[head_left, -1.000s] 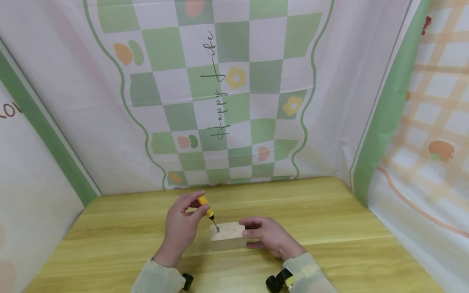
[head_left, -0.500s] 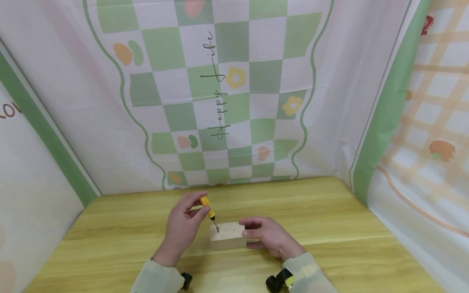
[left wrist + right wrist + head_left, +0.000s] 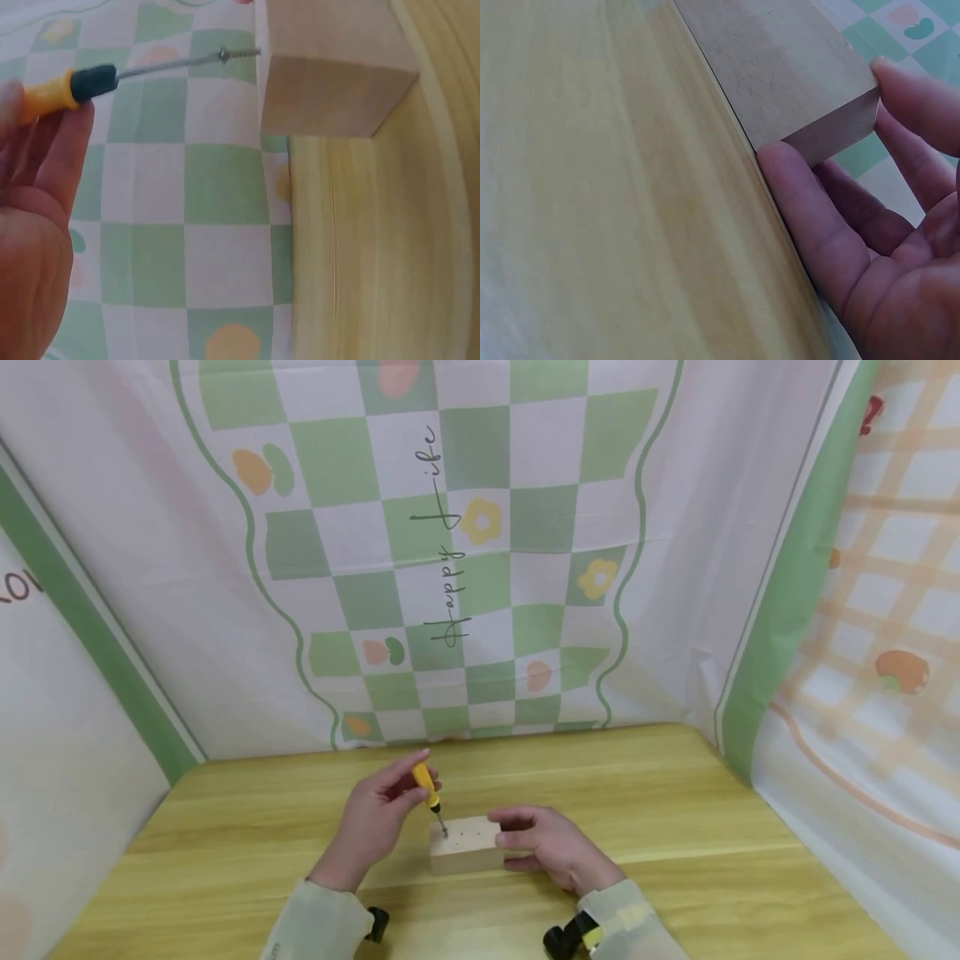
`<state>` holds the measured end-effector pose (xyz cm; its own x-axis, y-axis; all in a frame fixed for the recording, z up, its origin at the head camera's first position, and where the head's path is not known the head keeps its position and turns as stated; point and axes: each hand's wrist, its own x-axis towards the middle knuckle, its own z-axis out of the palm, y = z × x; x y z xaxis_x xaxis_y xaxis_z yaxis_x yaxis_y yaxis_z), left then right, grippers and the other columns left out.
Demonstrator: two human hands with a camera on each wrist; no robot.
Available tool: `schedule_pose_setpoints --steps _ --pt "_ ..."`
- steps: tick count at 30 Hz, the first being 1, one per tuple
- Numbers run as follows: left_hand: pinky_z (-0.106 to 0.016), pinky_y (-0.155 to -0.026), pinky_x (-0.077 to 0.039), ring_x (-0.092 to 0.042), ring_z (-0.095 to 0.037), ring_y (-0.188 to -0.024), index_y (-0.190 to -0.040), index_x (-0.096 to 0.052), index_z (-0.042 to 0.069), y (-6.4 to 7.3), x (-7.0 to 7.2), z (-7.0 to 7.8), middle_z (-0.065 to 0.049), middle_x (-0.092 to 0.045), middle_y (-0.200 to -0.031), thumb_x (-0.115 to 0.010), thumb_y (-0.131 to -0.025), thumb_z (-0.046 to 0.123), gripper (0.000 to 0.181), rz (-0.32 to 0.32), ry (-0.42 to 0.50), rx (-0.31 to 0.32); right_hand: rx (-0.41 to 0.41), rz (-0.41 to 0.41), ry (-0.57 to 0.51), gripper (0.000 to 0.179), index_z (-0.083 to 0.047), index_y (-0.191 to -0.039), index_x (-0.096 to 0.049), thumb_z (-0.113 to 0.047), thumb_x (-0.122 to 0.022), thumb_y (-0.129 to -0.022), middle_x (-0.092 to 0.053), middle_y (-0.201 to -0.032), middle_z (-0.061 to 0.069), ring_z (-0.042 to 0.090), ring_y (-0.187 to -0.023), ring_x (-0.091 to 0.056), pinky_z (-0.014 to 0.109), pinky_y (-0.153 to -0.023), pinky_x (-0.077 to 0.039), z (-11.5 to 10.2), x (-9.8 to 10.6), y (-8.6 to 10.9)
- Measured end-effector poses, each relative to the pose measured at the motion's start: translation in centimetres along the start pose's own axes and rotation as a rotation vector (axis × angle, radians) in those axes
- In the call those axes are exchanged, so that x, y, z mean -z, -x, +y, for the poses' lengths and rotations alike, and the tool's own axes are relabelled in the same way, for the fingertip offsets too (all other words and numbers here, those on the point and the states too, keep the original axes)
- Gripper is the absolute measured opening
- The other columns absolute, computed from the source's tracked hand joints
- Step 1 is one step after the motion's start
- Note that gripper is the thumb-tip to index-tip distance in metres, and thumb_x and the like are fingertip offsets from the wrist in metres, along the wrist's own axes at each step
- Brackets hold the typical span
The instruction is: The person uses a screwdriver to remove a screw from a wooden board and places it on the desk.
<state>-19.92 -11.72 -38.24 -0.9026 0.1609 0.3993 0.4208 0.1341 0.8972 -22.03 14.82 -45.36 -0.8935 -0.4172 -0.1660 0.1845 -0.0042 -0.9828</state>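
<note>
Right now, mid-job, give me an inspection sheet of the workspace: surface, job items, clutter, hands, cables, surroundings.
Surface: wood-grain table, under the block.
Job items: pale block with small dark marks on top; screw standing at its top face, thread showing; yellow-handled screwdriver, tip at the screw's head.
Clutter: nothing seen.
Hands: left hand holds the screwdriver's handle; right hand grips the block's right end.
Cables: nothing seen.
Surroundings: green-and-white checked cloth behind the table, more printed cloth at both sides.

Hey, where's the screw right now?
In the head view, the screw stands on top of the wooden block, toward its left end, at the tip of the yellow screwdriver.
</note>
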Motion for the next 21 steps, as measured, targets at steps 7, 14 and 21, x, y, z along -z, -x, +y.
schedule_pose_setpoints --steps 7,14,21 --pt "-0.036 -0.079 -0.059 -0.070 -0.026 -0.092 -0.124 -0.070 0.009 -0.6 0.2 -0.3 -0.013 -0.071 -0.101 -0.070 -0.088 -0.005 0.039 -0.002 0.065 0.012 -0.001 -0.004 0.020 0.054 -0.001 -0.134 -0.060 0.000 -0.078 -0.084 -0.059 -0.127 0.016 0.027 -0.103 -0.062 0.044 -0.084 -0.057 0.0 0.1 0.0" --pt "-0.031 -0.076 -0.059 -0.069 -0.021 -0.088 -0.119 -0.072 0.016 -0.3 -0.6 0.5 -0.005 -0.072 -0.095 -0.072 -0.087 -0.001 0.036 0.052 -0.048 -0.007 -0.001 0.002 0.036 0.055 -0.001 -0.135 -0.059 -0.001 -0.078 -0.084 -0.059 -0.126 0.015 0.027 -0.101 -0.063 0.044 -0.082 -0.058 0.0 0.0 0.0" --pt "-0.031 -0.073 -0.059 -0.067 -0.017 -0.086 -0.126 -0.067 0.017 0.0 -1.2 0.5 -0.001 -0.071 -0.095 -0.072 -0.089 0.000 0.041 0.065 -0.182 -0.054 -0.006 0.006 0.037 0.055 -0.001 -0.135 -0.059 -0.001 -0.078 -0.084 -0.059 -0.124 0.015 0.027 -0.099 -0.064 0.044 -0.082 -0.058 0.0 -0.1 0.1"
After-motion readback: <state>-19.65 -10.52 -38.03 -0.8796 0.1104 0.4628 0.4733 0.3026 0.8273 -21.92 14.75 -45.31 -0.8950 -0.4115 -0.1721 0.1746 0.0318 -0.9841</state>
